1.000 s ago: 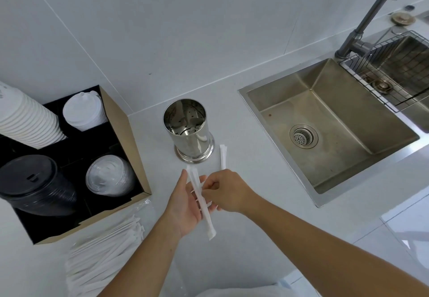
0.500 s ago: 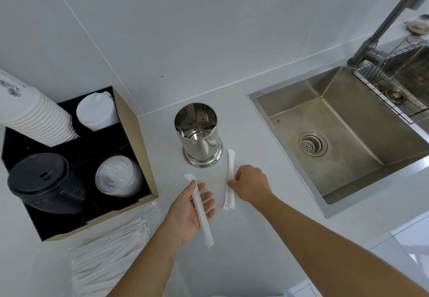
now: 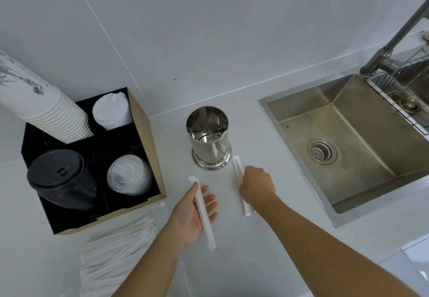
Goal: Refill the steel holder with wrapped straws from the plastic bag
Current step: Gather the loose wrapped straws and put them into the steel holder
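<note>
Straws in both our hands, below the empty steel holder.

Our left hand lies open, one white paper-wrapped straw across its palm; our right hand closes on wrapped straws lying on the bench beside the holder's base.

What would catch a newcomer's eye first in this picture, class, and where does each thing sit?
The shiny steel holder stands upright and empty mid-counter, beside the steel sink at right. Just in front of it, the left hand lies palm-up with one wrapped straw across it, while the right hand presses on a few straws lying on the counter. At left, a black organiser holds cups and lids.
</note>
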Tool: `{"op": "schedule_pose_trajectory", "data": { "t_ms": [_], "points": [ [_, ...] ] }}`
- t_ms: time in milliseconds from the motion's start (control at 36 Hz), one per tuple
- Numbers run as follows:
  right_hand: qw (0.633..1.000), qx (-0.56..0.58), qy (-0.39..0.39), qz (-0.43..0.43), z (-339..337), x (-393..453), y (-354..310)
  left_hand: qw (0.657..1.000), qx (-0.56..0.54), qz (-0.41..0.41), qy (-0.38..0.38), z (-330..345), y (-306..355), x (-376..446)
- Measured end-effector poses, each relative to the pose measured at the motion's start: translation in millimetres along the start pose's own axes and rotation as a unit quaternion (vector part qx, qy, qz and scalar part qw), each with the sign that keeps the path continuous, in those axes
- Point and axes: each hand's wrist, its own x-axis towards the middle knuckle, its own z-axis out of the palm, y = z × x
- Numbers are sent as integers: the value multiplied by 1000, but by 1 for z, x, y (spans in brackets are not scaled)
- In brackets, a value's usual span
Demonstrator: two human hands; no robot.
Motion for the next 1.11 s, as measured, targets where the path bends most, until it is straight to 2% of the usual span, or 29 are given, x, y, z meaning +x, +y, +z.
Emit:
{"op": "schedule_pose_trajectory", "data": {
  "t_ms": [139, 278, 417, 528, 611, 750, 889, 1111],
  "points": [
    [999, -51, 10, -12, -5, -1, 5, 1000, -1, 4, -3, 3, 2, -1],
    [1000, -6, -8, 21, -12, 1, 15, 1000, -6, 4, -10, 3, 2, -4],
    [985, 166, -28, 24, -20, -5, 27, 1000, -11, 4, -16, 3, 2, -4],
    [946, 319, -55, 22, -26, -23, 18, 1000, -15, -2, -11, 6, 1, -4],
    [923, 374, -95, 5, -25, -38, 3, 1000, -19, -8, -8, 11, -1, -5],
    [922, 361, -136, -41, -16, -58, -24, 998, -50, -23, -41, 17, 0, -9],
    [925, 346, -132, -80, -16, -63, -30, 994, -84, -26, -70, 16, 4, -10],
    [931, 355, -73, -35, -27, -37, -6, 999, -45, -6, -29, 19, 4, -7]
  ]
}}
